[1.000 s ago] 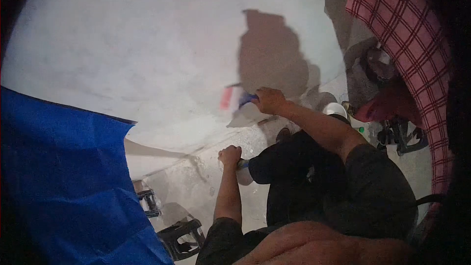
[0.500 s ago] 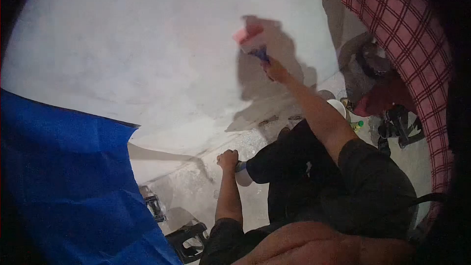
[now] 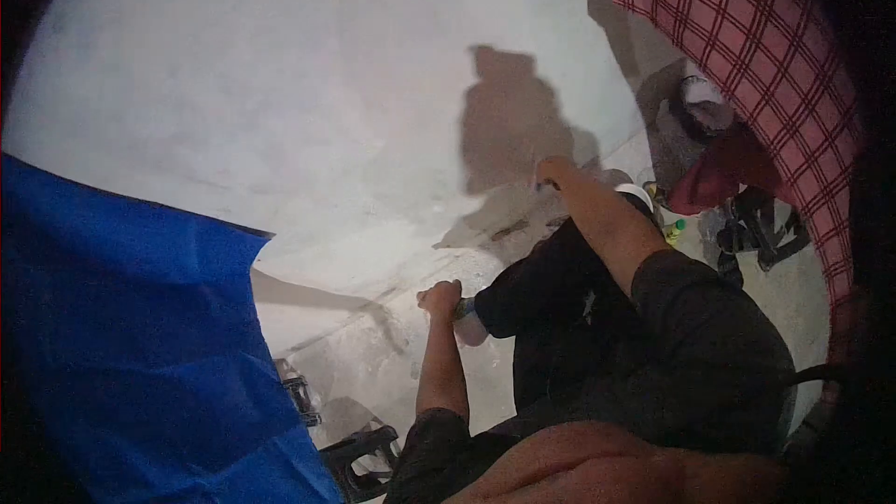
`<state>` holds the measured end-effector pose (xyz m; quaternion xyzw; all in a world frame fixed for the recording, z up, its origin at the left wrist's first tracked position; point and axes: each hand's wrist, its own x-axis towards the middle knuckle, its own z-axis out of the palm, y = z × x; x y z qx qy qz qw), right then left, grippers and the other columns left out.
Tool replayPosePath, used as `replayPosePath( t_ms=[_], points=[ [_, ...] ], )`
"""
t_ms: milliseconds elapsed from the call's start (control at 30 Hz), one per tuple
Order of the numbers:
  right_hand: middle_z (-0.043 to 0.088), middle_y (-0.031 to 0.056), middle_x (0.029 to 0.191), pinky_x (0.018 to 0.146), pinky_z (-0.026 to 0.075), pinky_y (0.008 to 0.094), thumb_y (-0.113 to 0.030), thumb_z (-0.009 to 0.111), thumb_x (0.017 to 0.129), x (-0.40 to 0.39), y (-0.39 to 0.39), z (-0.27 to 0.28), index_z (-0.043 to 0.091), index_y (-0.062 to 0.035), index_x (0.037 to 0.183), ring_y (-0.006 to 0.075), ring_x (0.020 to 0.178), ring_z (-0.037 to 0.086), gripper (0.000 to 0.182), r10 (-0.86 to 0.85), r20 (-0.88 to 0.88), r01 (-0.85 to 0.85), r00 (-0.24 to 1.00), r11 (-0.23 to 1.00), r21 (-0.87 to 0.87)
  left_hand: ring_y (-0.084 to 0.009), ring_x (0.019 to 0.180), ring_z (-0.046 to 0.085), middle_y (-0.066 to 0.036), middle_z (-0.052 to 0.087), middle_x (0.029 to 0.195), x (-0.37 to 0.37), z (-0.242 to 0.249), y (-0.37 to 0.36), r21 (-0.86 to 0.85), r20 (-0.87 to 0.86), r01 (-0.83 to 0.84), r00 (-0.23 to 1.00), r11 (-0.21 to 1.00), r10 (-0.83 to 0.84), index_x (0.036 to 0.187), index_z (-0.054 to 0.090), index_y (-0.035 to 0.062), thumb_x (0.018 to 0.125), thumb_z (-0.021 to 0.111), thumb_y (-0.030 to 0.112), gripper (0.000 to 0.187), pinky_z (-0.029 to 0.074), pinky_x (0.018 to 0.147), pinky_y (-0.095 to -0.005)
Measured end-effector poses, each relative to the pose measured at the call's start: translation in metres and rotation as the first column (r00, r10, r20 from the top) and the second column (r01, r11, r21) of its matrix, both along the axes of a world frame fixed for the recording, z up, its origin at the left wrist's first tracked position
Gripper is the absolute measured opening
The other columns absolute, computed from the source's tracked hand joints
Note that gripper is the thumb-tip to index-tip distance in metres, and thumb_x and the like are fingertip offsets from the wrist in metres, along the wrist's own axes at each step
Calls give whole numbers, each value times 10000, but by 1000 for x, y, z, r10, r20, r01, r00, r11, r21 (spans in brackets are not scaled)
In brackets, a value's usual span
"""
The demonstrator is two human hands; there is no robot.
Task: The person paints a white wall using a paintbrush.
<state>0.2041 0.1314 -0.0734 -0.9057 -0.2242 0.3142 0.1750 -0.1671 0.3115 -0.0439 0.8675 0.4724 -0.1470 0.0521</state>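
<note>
A large white wall (image 3: 233,84) fills the view ahead. My right hand (image 3: 555,173) is closed in front of the lower wall, at the edge of a dark shadow. It grips a blue-handled tool that looks like a putty knife; only a sliver shows beside the fingers, and the blade is hidden. Lower down, near my knee, my left hand (image 3: 441,299) is wrapped round another tool, apparently a second putty knife (image 3: 473,329). Its pale, pinkish blade shows below the hand, partly behind the wrist.
A blue sheet (image 3: 140,336) hangs at the left. Black frame-like items (image 3: 359,462) lie beside it. Right of my leg are a white bucket (image 3: 637,194), a green-capped bottle (image 3: 677,229) and a dark red cloth (image 3: 733,173). Red checked fabric (image 3: 747,47) curves down the right side.
My right hand has come down the wall and nearer to me, and its tool's pink-tipped end has gone out of sight. My left hand has stayed nearly in place.
</note>
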Motion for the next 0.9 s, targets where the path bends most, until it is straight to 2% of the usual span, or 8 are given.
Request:
replayPosePath(
  t_ms=[167,300,400,500,567,667,733,900],
  points=[
    [623,137,743,621,480,419,-259,589,871,-8,11,18,646,-31,863,244,632,592,235,326,95,-305,941,934,-188,-382,1082,586,-154,675,1128,-14,1,7,-105,-10,71,997,992,-73,1039,708,60,858,420,413,490,314,986,-527],
    [650,166,742,642,502,432,-243,560,892,-22,58,47,681,-24,893,271,648,635,251,504,271,-521,820,853,-11,-357,1082,593,-157,676,1122,-13,-3,10,-47,16,42,999,998,-41,1035,715,69,867,409,404,483,338,950,-525],
    [671,199,899,760,505,384,-310,513,912,-85,44,160,676,-23,984,289,774,641,338,225,199,-294,954,833,468,-369,1072,594,-155,681,1110,-16,-29,26,-34,27,56,998,998,-55,1021,721,80,871,413,401,470,361,928,-532],
    [639,109,776,679,492,403,-334,534,943,-103,58,191,624,-32,921,257,678,622,316,-51,514,-440,856,447,779,-379,1064,596,-153,681,1109,-18,-23,21,-20,17,87,996,996,-87,1026,720,83,877,414,402,466,382,911,-543],
    [635,116,764,687,497,385,-343,533,939,-103,57,229,604,-10,851,248,694,612,351,-111,490,-421,865,370,828,-384,1061,597,-151,681,1109,-18,-15,18,-17,-2,86,996,996,-86,1031,717,82,880,414,405,468,389,906,-550],
    [578,63,691,629,480,372,-364,545,946,-70,66,243,593,-36,835,185,626,565,350,-45,113,-98,993,251,963,-418,1092,572,-146,683,1102,-22,-33,29,-34,10,50,999,998,-49,1040,712,88,886,414,409,465,386,928,-571],
    [566,29,685,578,462,341,-379,542,949,-36,80,211,603,-53,863,131,598,536,342,-19,12,-6,1000,312,950,-462,1134,527,-134,680,1110,-31,-85,61,-45,41,176,984,983,-175,1055,704,94,893,416,410,457,382,936,-603],
    [543,6,681,515,423,294,-367,498,972,-41,66,126,629,-61,969,113,565,495,332,45,-318,252,947,507,824,-503,1181,468,-155,654,1160,-17,-22,30,-54,37,23,999,998,-21,1090,687,87,901,413,397,454,370,940,-640]
  ],
)
